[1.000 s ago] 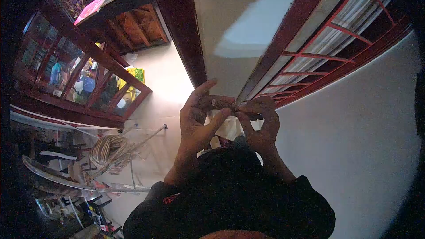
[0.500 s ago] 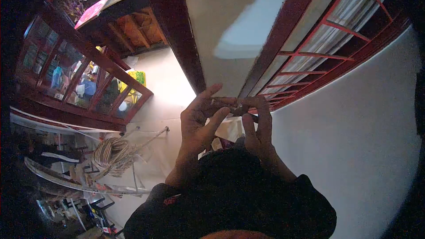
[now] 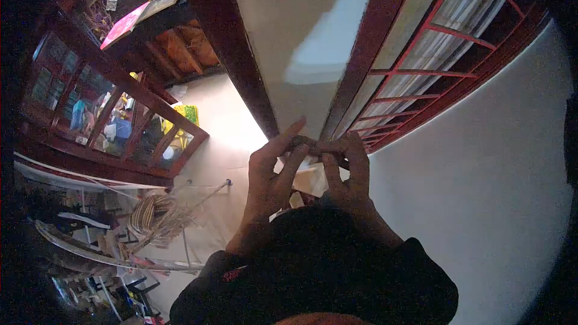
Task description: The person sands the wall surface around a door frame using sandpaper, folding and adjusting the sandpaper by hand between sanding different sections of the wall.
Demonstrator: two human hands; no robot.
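My left hand (image 3: 269,174) and my right hand (image 3: 349,174) meet in front of my chest, near the lower end of a pale panel (image 3: 289,36) framed in dark red wood. Between the fingertips of both hands is a small dark object (image 3: 312,145), too dim to name. My left index finger points up and away from it, while the left thumb presses near it. The right thumb and fingers pinch its other side. Much of it is hidden by the fingers.
A glass-fronted cabinet (image 3: 114,111) stands at the left, with a yellow bag (image 3: 188,114) beside it. Lower left are a coiled rope (image 3: 150,215), a curved strip and metal poles. Red window bars (image 3: 442,73) run along the upper right, beside a pale wall (image 3: 475,186).
The view has shifted, so the red-framed panel and window bars sit further left. My hands stay together; the left fingers have closed in slightly and the right fingers have changed their pinch.
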